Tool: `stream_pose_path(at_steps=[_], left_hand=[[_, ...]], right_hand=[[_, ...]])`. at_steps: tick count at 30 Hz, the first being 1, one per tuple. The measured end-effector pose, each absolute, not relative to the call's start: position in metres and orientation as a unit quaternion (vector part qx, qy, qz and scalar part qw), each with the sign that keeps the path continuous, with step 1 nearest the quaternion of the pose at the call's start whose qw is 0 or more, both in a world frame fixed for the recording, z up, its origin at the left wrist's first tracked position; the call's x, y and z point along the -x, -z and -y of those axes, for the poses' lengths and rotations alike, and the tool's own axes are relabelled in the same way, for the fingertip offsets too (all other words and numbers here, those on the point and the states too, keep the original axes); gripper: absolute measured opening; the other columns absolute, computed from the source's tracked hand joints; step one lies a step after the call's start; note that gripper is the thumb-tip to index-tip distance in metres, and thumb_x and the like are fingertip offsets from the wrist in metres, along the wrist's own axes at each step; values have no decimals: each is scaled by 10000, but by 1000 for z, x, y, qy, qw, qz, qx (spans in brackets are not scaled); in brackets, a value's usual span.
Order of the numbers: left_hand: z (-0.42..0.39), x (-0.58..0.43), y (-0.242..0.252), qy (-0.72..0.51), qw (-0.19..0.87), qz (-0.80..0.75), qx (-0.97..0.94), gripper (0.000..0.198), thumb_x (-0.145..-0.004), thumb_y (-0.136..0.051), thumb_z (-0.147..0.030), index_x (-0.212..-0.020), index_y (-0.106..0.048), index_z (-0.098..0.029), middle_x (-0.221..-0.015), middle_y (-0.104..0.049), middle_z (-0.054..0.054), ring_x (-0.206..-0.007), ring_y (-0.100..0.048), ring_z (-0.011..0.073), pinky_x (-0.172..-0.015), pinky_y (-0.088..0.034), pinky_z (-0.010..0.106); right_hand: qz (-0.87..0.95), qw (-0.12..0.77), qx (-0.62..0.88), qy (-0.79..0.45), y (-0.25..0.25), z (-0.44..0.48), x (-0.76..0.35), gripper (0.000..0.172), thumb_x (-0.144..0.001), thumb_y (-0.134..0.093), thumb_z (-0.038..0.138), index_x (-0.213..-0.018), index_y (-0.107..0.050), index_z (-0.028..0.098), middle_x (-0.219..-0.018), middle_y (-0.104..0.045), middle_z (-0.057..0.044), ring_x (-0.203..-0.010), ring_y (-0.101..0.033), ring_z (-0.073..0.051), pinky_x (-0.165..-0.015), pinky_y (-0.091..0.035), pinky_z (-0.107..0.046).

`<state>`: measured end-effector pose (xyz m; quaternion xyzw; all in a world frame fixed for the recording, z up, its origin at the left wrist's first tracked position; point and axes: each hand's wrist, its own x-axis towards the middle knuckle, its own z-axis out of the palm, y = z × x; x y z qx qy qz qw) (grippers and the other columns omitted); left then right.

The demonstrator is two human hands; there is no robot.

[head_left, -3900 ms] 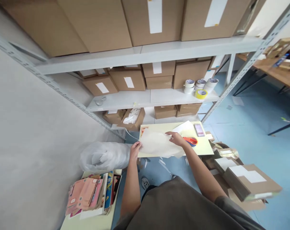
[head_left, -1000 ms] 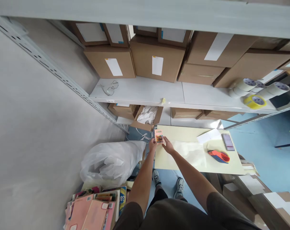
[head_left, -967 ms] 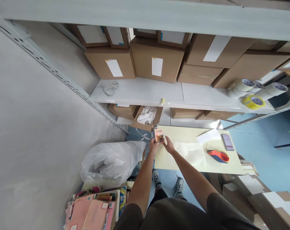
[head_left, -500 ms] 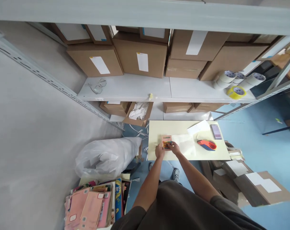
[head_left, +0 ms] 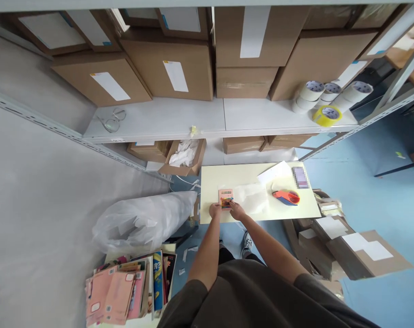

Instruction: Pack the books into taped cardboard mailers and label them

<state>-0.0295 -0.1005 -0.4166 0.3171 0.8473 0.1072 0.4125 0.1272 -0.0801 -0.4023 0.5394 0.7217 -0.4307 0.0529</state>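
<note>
1. Pink illustrated booklet (head_left: 226,193) on the pale-yellow tabletop (head_left: 223,175), towards its front left; translucent sheet (head_left: 253,199) just to the right;
2. Left hand (head_left: 215,210) at the booklet's lower-left edge; cannot tell whether it pinches;
3. Right hand (head_left: 237,211) reaching onto the lower-right cover; finger closure unclear;
4. Red-and-blue handheld tool (head_left: 286,197) farther right.

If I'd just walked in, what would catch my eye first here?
Probably the big brown boxes lining the shelf. Then the small pink book on the pale table, with the left hand and right hand at its near end. Right of it, an orange-and-blue tool stands out.
</note>
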Motion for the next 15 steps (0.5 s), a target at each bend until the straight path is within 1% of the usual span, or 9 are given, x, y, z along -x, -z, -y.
stream_pose_path(at_steps=[2, 4, 6, 8, 10, 13, 15], left_hand=[[100, 33, 412, -110, 416, -843, -321, 325, -929, -596, -226, -1181, -795, -175, -1091, -824, 152, -1022, -787, 282, -835, -576, 335], [102, 33, 404, -118, 413, -842, -326, 301, -936, -595, -221, -1149, -801, -171, -1083, -826, 142, -1006, -787, 261, -831, -572, 314], [106, 25, 392, -138, 403, -838, -340, 277, -965, -598, -255, -1141, -800, -185, -1116, -822, 125, -1015, -780, 236, -840, -567, 293], [110, 9, 380, -163, 386, -828, -374, 274, -1008, -589, -343, -1131, -798, -217, -1119, -819, 103, -1013, -771, 223, -843, -562, 287], [113, -15, 371, -177, 359, -812, -425, 303, -1041, -554, -411, -1123, -794, -244, -1110, -814, 90, -1020, -760, 225, -863, -555, 298], [113, -56, 367, -157, 327, -775, -517, 300, -1044, -538, -339, -1219, -769, -260, -1205, -783, 98, -1124, -725, 234, -974, -533, 319], [112, -81, 372, -126, 334, -734, -578, 357, -1028, -544, -283, -1332, -727, -250, -1317, -739, 115, -1238, -675, 249, -1070, -501, 341]], right_hand=[[-699, 35, -542, 466, 400, 75, -129, 702, -857, -574, 96, -1543, -555, 245, -1514, -649, -97, -1399, -601, -285, -1139, -495, -389], [-663, 1, -547, 510, 398, 70, -131, 612, -893, -597, 168, -1493, -596, 287, -1337, -757, -56, -1246, -701, -280, -1053, -549, -391], [-625, -49, -555, 547, 397, 65, -132, 451, -928, -618, 290, -1376, -674, 292, -1202, -800, -29, -1141, -743, -275, -992, -579, -393], [-585, -101, -571, 567, 397, 60, -134, 372, -935, -631, 397, -1270, -718, 261, -1149, -808, -39, -1105, -756, -270, -960, -592, -381], [-550, -142, -592, 572, 396, 54, -139, 386, -931, -631, 454, -1225, -728, 223, -1134, -809, -68, -1077, -765, -263, -934, -599, -359], [-531, -164, -619, 555, 396, 48, -161, 416, -968, -554, 510, -1169, -750, 202, -1095, -816, -92, -1026, -774, -259, -926, -599, -354], [-534, -160, -645, 523, 397, 47, -185, 456, -998, -482, 516, -1179, -759, 203, -1130, -813, -110, -1077, -766, -274, -969, -588, -374]])
